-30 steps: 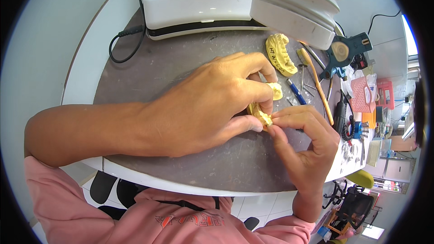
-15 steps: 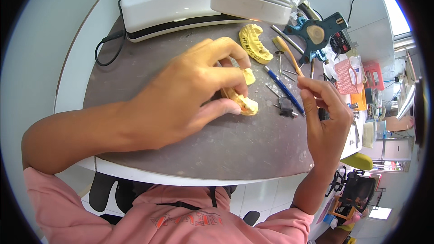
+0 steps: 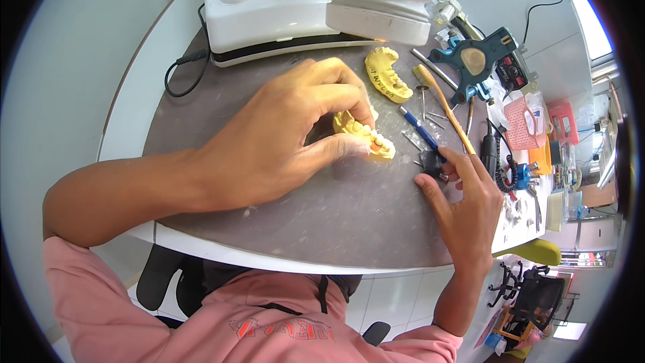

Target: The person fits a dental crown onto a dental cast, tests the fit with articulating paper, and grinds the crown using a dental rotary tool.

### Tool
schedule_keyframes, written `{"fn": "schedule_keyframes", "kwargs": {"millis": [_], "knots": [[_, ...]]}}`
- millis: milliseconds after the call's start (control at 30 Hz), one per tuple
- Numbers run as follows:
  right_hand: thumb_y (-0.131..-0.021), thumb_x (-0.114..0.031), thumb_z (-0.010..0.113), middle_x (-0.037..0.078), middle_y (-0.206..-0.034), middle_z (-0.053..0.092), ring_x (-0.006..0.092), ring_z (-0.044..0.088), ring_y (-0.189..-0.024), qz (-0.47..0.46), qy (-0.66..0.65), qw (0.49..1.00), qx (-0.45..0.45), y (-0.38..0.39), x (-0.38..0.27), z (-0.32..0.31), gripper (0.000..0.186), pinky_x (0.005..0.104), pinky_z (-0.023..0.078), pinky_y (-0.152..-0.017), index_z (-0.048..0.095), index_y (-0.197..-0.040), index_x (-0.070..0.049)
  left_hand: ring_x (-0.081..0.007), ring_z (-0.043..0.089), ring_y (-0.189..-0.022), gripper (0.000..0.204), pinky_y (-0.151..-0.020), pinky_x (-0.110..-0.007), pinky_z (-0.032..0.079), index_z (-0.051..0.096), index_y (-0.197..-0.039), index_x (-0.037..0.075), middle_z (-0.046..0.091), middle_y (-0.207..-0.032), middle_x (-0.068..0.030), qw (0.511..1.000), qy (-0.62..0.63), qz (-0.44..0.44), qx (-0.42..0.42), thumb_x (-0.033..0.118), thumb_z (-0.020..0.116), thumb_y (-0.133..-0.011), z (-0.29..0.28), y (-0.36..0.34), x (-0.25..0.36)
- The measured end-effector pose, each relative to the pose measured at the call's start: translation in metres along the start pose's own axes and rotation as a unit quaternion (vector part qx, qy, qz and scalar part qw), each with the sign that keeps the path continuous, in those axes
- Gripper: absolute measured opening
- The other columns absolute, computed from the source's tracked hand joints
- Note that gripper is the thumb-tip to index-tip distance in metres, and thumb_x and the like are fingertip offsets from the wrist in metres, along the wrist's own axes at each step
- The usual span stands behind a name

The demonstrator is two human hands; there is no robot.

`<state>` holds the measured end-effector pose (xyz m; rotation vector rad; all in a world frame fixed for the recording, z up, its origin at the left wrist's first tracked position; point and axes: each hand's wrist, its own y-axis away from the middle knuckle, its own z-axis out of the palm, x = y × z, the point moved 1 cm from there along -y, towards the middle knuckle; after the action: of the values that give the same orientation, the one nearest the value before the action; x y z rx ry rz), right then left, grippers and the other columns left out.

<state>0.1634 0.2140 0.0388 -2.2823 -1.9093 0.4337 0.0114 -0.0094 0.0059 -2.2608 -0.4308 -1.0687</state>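
My left hand (image 3: 289,121) is closed round a yellow plaster dental model (image 3: 381,150), thumb on the near side and fingers over the top. Its teeth face right, and a small reddish patch shows beside them; my fingers hide much of it. My right hand (image 3: 465,191) has thumb and index finger apart. Its index fingertip is at the near end of a blue pen-like tool (image 3: 418,128), beside a small black block (image 3: 430,163). A toothbrush (image 3: 443,97) lies farther off. Behind the held model sits a second yellow dental model (image 3: 386,77) with handwriting on it.
A white machine with a ribbed hose (image 3: 379,0) stands at the back. Right of it are a blue-green articulator (image 3: 474,60), a pink basket (image 3: 524,124) and a black handpiece with coiled cord (image 3: 490,154). Thin metal tools lie near the toothbrush. A black cable (image 3: 188,84) loops at left.
My right hand has moved nearer me and left, from the toothbrush's handle end to the blue tool and black block. The toothbrush handle now lies uncovered. My left hand still grips the model.
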Motion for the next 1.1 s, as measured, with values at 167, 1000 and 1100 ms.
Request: {"fn": "schedule_keyframes", "kwargs": {"millis": [167, 1000, 1100], "knots": [[-0.084, -0.007, 0.074, 0.011, -0.088, 0.068, 0.0257, 0.068, -0.074, -0.054, 0.05, 0.996, 0.054, -0.002, 0.001, 0.006, 0.027, 0.0382, 0.052, -0.066, 0.072, -0.11, -0.005, -0.026, 0.06, -0.108, 0.018, -0.095, -0.038, 0.049, 0.069, -0.096, 0.004, 0.06, -0.115, -0.0094, 0.995, -0.068, 0.072, 0.01, 0.009, 0.08, -0.082, -0.001, 0.001, -0.001], [-0.079, 0.006, 0.072, 0.012, -0.093, 0.066, 0.0205, 0.065, -0.079, -0.169, -0.239, 0.956, 0.032, -0.038, -0.034, 0.008, 0.018, 0.0295, 0.052, -0.071, 0.074, -0.097, 0.0, -0.0271, 0.059, -0.109, 0.018, -0.091, -0.039, 0.049, 0.067, -0.09, 0.008, 0.061, -0.12, -0.0069, 0.995, -0.057, 0.077, -0.01, 0.002, 0.076, -0.076, 0.001, -0.003, -0.008], [-0.069, 0.01, 0.071, 0.012, -0.089, 0.066, 0.0224, 0.067, -0.074, -0.209, -0.241, 0.945, 0.068, -0.038, -0.032, 0.014, 0.025, 0.0305, 0.053, -0.065, 0.073, -0.092, -0.001, -0.027, 0.058, -0.105, 0.018, -0.087, -0.039, 0.05, 0.067, -0.09, 0.008, 0.061, -0.119, -0.0066, 0.994, -0.035, 0.099, -0.005, 0.002, 0.076, -0.076, 0.002, -0.004, -0.009]]}}
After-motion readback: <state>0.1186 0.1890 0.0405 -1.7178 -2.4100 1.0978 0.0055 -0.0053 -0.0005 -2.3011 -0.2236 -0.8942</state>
